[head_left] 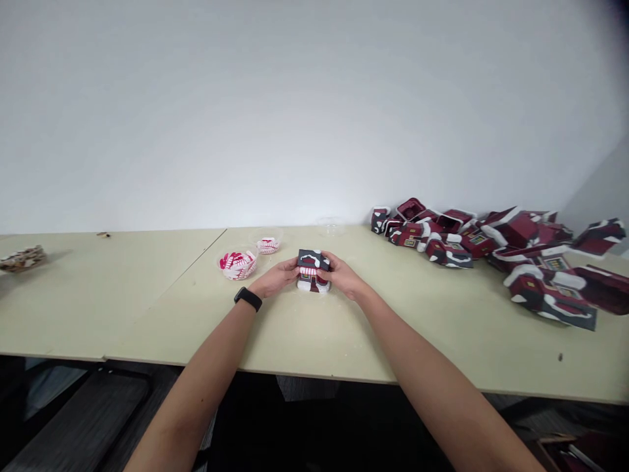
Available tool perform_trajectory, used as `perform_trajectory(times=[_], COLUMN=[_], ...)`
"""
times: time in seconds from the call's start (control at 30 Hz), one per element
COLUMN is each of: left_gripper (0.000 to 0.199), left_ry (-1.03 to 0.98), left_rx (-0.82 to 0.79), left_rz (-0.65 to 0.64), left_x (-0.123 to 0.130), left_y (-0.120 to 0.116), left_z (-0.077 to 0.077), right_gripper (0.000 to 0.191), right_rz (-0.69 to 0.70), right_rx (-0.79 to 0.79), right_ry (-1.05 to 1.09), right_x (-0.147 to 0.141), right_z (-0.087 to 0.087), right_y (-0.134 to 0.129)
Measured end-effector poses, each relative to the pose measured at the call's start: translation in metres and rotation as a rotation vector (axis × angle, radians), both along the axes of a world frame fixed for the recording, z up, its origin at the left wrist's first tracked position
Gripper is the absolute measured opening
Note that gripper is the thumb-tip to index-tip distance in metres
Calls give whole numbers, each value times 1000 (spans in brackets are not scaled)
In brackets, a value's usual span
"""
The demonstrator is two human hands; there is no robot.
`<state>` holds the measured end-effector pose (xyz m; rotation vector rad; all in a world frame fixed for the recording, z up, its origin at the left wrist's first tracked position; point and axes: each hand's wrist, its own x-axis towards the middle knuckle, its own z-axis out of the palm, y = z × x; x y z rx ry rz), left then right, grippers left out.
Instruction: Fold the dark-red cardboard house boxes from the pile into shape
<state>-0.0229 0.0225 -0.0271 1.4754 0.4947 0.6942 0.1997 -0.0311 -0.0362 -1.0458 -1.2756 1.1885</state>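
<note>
Our left grip (275, 276) and right grip (344, 276) were closed on two sides of one house box (312, 270) on the counter (147, 308); many other boxes (496, 239) lay piled at right.

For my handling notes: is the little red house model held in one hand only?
No, the left hand and right hand clasp the house model from opposite sides.
</note>
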Motion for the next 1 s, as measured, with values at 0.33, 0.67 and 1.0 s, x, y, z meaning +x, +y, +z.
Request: perform_trajectory(times=[0.33, 0.67, 1.0], left_gripper=[64, 63, 42], left_ry=[63, 92, 269], left_rx=[103, 195, 271], left_rz=[-11, 67, 576], left_x=[1, 4, 11], left_y=[-5, -3, -5], left_z=[6, 1, 2], right_gripper=[75, 80, 74], right_rz=[43, -41, -265], right_rx=[48, 26, 155], right_ry=[-83, -141, -424], right_x=[0, -6, -13], right_z=[6, 6, -9], right_y=[-7, -8, -3])
